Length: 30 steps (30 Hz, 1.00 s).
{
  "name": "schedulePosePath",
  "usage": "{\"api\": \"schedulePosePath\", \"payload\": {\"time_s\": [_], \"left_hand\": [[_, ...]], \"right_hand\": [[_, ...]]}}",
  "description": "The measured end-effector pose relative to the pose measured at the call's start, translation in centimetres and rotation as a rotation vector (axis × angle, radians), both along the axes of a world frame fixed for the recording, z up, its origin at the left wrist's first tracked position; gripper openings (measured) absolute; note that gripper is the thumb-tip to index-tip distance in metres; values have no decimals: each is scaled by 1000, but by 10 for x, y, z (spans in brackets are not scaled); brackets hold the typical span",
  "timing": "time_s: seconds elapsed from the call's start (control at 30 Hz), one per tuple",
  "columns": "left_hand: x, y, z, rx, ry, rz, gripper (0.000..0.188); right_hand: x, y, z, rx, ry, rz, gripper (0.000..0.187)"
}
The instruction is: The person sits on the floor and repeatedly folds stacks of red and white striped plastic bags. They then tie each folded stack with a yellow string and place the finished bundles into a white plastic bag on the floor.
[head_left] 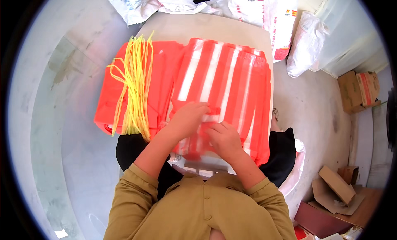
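A thick stack of red-and-clear striped plastic bags (225,74) lies on the table before me. At its near edge my left hand (192,116) is closed, its fingers bent down on a gathered piece of red plastic. Just right of and nearer than it, my right hand (224,140) also has its fingers curled together on the red plastic, which is smeared between the hands. The fingertips are partly hidden. Left of the stripes sits a folded red plastic stack (165,70), with a loose bundle of yellow plastic ties (138,87) lying lengthwise across it.
The pale tabletop (206,23) shows beyond the stacks. Behind it are white printed sacks (252,10), with another white sack (307,43) on the floor at the right. Cardboard boxes (359,91) stand far right, and opened cardboard (337,190) lies at lower right.
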<state>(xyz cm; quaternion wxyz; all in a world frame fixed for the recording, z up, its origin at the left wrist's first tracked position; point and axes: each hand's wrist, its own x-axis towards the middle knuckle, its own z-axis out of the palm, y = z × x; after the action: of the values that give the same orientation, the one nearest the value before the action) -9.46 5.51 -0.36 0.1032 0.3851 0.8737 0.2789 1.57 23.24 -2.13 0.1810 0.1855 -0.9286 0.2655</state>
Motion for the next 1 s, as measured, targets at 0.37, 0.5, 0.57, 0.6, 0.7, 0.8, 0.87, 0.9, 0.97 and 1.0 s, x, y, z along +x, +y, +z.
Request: {"api": "schedulePosePath", "payload": {"time_s": [0.37, 0.5, 0.57, 0.6, 0.7, 0.8, 0.87, 0.9, 0.97, 1.0], "left_hand": [[4, -8, 8, 39, -94, -65, 35], [4, -4, -4, 69, -157, -2, 27], [6, 0, -10, 133, -165, 34, 24], [7, 0, -14, 162, -170, 50, 23], [6, -9, -12, 173, -221, 52, 28], [13, -17, 0, 176, -225, 89, 28], [6, 5, -4, 214, -287, 50, 27], [6, 5, -6, 193, -293, 53, 27], [4, 4, -12, 152, -301, 83, 28], [4, 6, -12, 170, -309, 82, 28]], "right_hand": [[-23, 9, 12, -329, -266, -154, 22], [-18, 16, 24, -452, -267, -177, 22], [-7, 23, 44, -624, -266, -212, 24], [1, 25, 60, -736, -417, -108, 25], [32, 12, 150, -903, -618, 567, 25], [63, -19, 210, -921, -434, 1044, 24], [85, -41, 228, -921, -267, 1091, 24], [94, -54, 229, -932, -194, 1101, 24], [109, -80, 229, -949, -76, 1100, 25], [116, -90, 228, -957, -25, 1090, 25]]}}
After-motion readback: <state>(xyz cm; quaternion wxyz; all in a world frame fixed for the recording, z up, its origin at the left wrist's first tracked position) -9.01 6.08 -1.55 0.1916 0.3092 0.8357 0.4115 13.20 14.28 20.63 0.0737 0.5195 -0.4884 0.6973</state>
